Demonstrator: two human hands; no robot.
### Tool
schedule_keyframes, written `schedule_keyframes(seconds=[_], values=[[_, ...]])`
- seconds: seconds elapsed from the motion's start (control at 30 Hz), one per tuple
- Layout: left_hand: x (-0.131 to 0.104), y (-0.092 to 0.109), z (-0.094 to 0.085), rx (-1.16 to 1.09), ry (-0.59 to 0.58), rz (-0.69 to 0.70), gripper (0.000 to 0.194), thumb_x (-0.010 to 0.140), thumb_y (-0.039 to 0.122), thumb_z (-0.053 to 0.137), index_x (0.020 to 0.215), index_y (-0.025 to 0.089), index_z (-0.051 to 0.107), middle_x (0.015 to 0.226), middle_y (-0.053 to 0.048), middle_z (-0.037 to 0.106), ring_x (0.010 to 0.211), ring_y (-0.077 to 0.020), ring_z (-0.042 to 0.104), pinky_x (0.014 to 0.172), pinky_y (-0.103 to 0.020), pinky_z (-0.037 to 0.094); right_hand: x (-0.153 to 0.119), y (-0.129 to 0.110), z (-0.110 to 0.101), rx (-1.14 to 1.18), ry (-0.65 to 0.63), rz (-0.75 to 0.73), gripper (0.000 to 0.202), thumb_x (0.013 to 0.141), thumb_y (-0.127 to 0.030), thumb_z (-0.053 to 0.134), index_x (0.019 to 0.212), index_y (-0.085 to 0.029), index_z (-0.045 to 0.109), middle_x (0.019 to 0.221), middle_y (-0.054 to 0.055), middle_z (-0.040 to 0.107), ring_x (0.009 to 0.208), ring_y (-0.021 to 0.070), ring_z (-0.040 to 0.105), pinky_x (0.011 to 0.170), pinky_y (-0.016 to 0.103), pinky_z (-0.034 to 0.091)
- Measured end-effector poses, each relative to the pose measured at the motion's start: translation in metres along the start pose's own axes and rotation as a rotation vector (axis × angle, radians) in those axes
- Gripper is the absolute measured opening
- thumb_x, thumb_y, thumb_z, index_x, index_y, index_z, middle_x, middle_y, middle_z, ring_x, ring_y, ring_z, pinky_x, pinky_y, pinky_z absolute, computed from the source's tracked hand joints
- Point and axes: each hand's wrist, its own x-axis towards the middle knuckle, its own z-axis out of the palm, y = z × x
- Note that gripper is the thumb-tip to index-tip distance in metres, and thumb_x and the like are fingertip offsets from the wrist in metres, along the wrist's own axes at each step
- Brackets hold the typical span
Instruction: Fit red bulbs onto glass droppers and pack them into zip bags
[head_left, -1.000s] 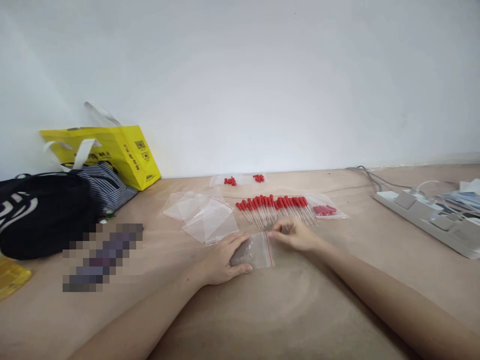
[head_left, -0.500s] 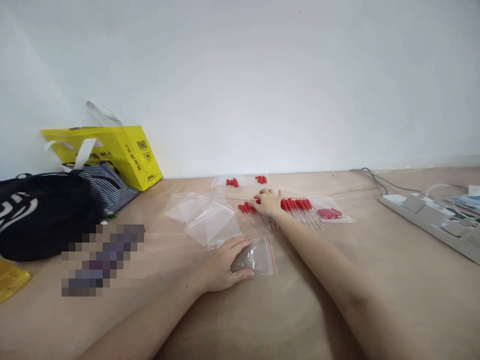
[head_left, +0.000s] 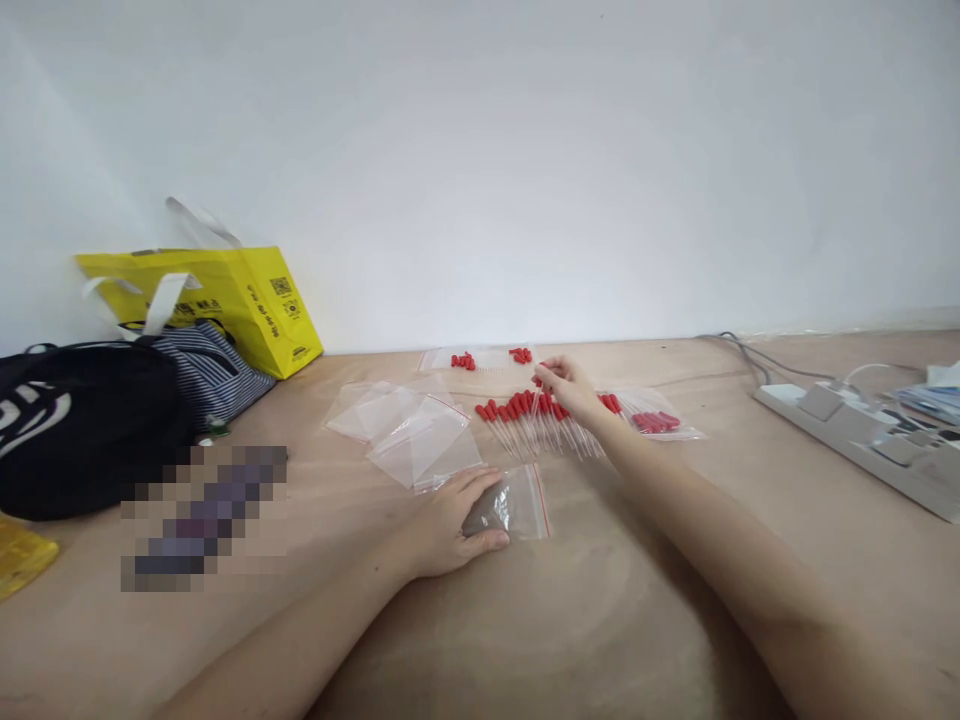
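My left hand [head_left: 459,525] lies with thumb and fingers apart on a small clear zip bag [head_left: 529,505] with a red strip and something greyish inside. My right hand [head_left: 566,388] pinches the red end of a red-topped clear dropper [head_left: 537,384], raised over a row of similar droppers [head_left: 495,425] on the table. At the right end of the row lies a clear bag with red-topped droppers [head_left: 656,420]. Overlapping flat clear bags [head_left: 420,440] are spread behind my left hand.
By the wall lies a bag with small red pieces [head_left: 463,361]. At left stand a yellow bag [head_left: 262,310], a striped bag [head_left: 206,370] and a black bag [head_left: 90,430]. A power strip [head_left: 862,440] with cables is at right.
My right hand has risen from lying over the row, moved a little right, and now holds one dropper by its red end. My left hand has stayed on the bag.
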Motion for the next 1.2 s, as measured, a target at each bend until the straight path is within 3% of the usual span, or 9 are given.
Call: schedule_keyframes(seconds=[0.07,0.17,0.3,0.53,0.67,0.8,0.97,1.1,1.2], values=[[0.001,0.001,0.001,-0.005,0.023,0.009,0.060,0.075,0.049,0.050,0.125,0.020,0.033,0.132,-0.009,0.036,0.122,-0.0245,0.030,0.100,-0.043,0.028,-0.016,0.002,-0.017,0.122,0.081,-0.020,0.029,0.076,-0.046,0.042,0.087,-0.019,0.044,0.076,0.001,0.060,0.063,0.0089,0.055,0.063,0.025,0.044],[0.003,0.004,0.002,-0.010,0.044,0.011,0.058,0.075,0.047,0.051,0.124,0.020,0.034,0.131,-0.009,0.038,0.121,-0.0245,0.032,0.100,-0.042,0.029,-0.046,0.009,-0.038,0.481,0.226,-0.010,0.033,0.066,-0.048,0.056,0.078,-0.021,0.042,0.065,-0.004,0.056,0.053,0.0080,0.051,0.056,0.024,0.043],[0.004,0.009,0.001,-0.006,0.056,-0.015,0.058,0.075,0.046,0.052,0.123,0.019,0.036,0.130,-0.010,0.038,0.120,-0.0252,0.034,0.099,-0.042,0.030,-0.081,0.017,-0.049,0.614,0.244,0.117,0.034,0.060,-0.046,0.064,0.071,-0.020,0.044,0.063,-0.002,0.055,0.050,0.0088,0.049,0.050,0.024,0.041],[0.004,0.010,0.001,0.004,0.048,-0.024,0.058,0.076,0.045,0.050,0.124,0.019,0.032,0.132,-0.010,0.035,0.120,-0.0239,0.033,0.099,-0.041,0.029,-0.106,0.016,-0.030,0.721,0.139,0.277,0.032,0.059,-0.043,0.066,0.069,-0.020,0.045,0.066,0.000,0.058,0.053,0.0112,0.053,0.052,0.026,0.043],[0.004,0.008,0.002,-0.019,0.075,-0.014,0.059,0.075,0.045,0.052,0.123,0.019,0.030,0.128,-0.010,0.037,0.116,-0.0242,0.037,0.097,-0.040,0.032,-0.115,0.011,-0.016,0.763,0.006,0.333,0.031,0.060,-0.041,0.066,0.071,-0.020,0.045,0.070,0.001,0.060,0.059,0.0121,0.057,0.056,0.025,0.044],[0.004,0.007,0.003,-0.045,0.086,-0.009,0.059,0.074,0.043,0.053,0.123,0.020,0.029,0.125,-0.010,0.040,0.113,-0.0249,0.040,0.094,-0.040,0.035,-0.122,0.005,-0.010,0.611,-0.224,0.278,0.031,0.061,-0.041,0.065,0.073,-0.018,0.047,0.067,-0.001,0.059,0.052,0.0088,0.054,0.052,0.023,0.043],[0.006,0.007,0.005,-0.046,0.100,0.004,0.060,0.074,0.042,0.053,0.124,0.020,0.029,0.123,-0.010,0.041,0.111,-0.0249,0.041,0.093,-0.040,0.035,-0.124,0.005,-0.013,0.249,-0.463,0.121,0.024,0.064,-0.037,0.063,0.074,-0.019,0.051,0.055,-0.006,0.050,0.038,0.0045,0.039,0.037,0.018,0.031],[0.004,0.007,0.002,-0.059,0.104,-0.006,0.061,0.074,0.044,0.053,0.125,0.023,0.028,0.124,-0.008,0.041,0.112,-0.0253,0.041,0.092,-0.040,0.036,-0.125,0.006,-0.015,-0.020,-0.483,-0.122,0.009,0.066,-0.026,0.060,0.069,-0.018,0.058,0.055,-0.005,0.052,0.048,0.0066,0.044,0.045,0.019,0.034],[-0.003,0.003,-0.006,-0.078,0.085,-0.032,0.061,0.074,0.044,0.053,0.125,0.024,0.028,0.124,-0.007,0.043,0.112,-0.0242,0.042,0.093,-0.040,0.036,-0.125,0.006,-0.015,-0.103,-0.450,-0.176,0.005,0.067,-0.022,0.058,0.070,-0.018,0.060,0.062,-0.003,0.056,0.054,0.0081,0.048,0.050,0.019,0.037]])
